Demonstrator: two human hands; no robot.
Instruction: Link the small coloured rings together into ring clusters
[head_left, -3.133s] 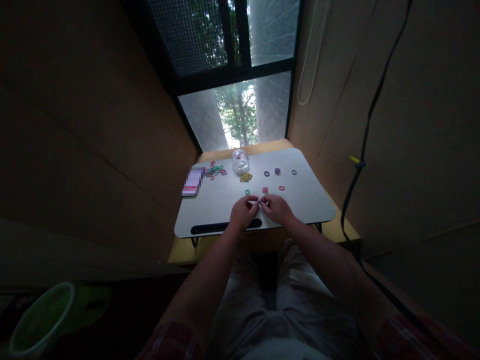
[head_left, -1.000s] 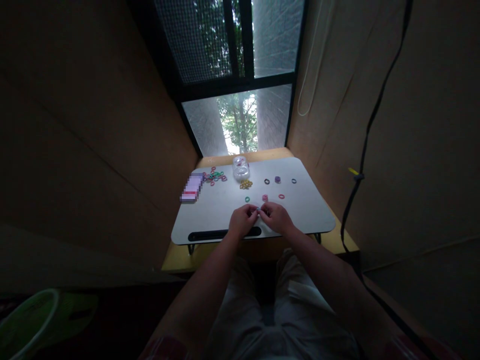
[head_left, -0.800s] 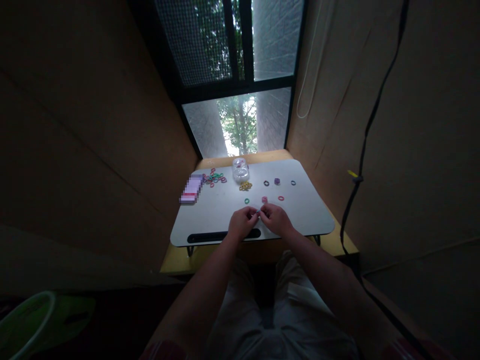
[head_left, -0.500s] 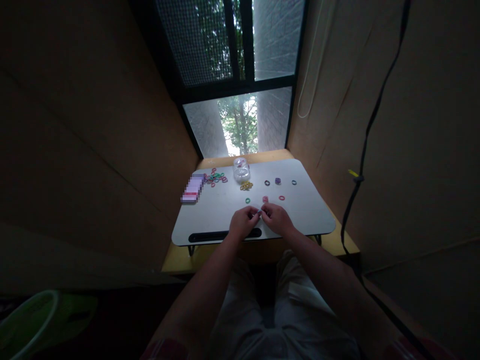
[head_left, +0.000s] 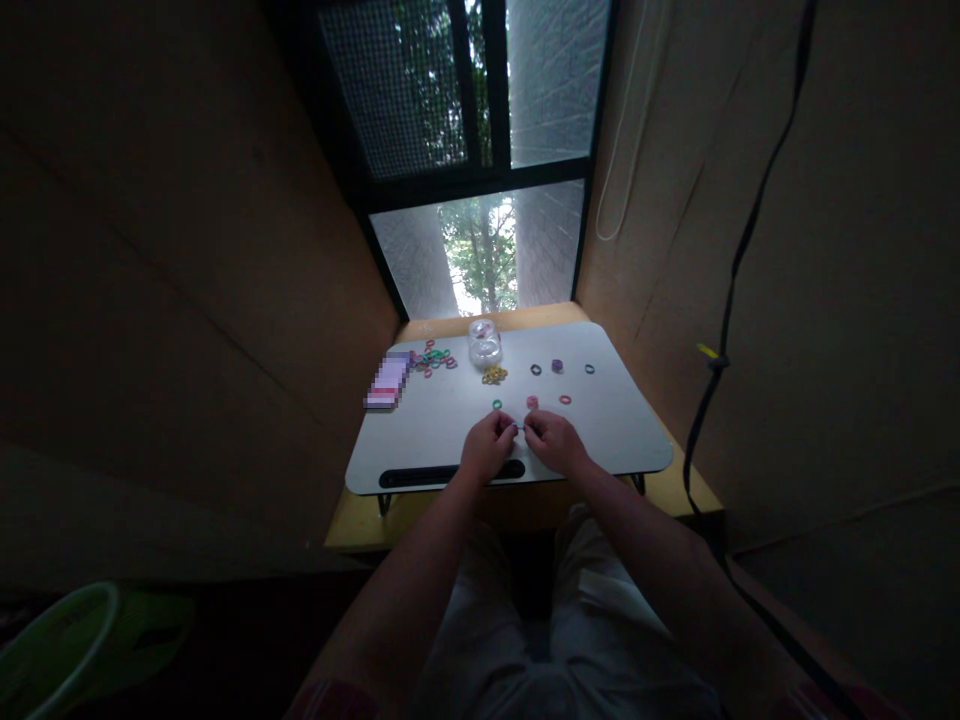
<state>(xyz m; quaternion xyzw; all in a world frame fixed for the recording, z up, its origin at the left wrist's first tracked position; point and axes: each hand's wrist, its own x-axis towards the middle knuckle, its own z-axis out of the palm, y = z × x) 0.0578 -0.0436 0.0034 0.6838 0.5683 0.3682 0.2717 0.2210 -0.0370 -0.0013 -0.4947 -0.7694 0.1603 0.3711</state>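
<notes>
My left hand and my right hand meet over the front of a white lap table. Pinched between the fingertips of both is a small bluish hair tie, pulled across a short gap. Just beyond my fingers lie a green hair tie, a pink bundle of hair ties and a red hair tie. Farther back are a dark hair tie, a purple bundle, a blue-grey hair tie and a yellow heap.
A clear plastic jar stands at the table's back. To the left are a mixed pile of coloured hair ties and a pixelated phone-like object. A black slot runs along the front edge. A dark strap hangs on the right.
My hands have drawn slightly apart, and the bluish hair tie now shows between the fingertips. The view has shifted very slightly; the things on the table have stayed put.
</notes>
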